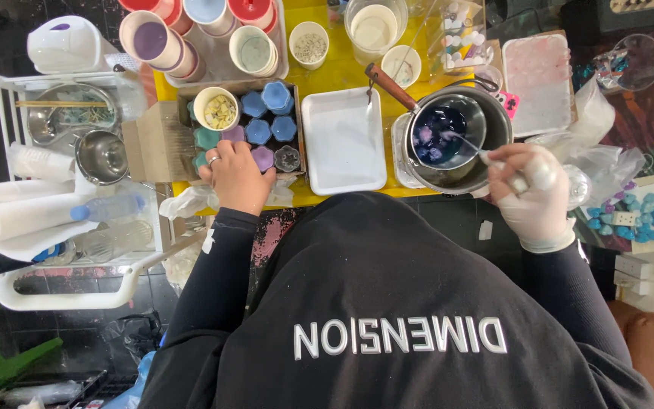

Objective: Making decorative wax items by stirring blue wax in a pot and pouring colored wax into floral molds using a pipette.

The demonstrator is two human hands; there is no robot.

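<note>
Black sleeves were seen nearest the camera, both arms stretched forward from the person's body over the yellow worktop (342, 72); the left hand (236, 176), bare and wearing a ring, was laid palm down with its fingers loosely spread, its grip apart and clamped on nothing, the fingertips resting at the near edge of a cardboard box (162, 125) of small faceted candles (270, 113) in blue, teal and purple; a purple candle (263, 158) was touched or nearly touched by the fingertips. The right hand (535, 198), gloved in white, was bent at the wrist, its grip closed around the handle of a metal spoon (469, 144); the spoon's bowl was dipped into a small saucepan (448, 135) of dark blue and purple wax, which was set inside a larger steel pot (493, 121); a white rectangular tray (342, 140) was placed between box and pot.
</note>
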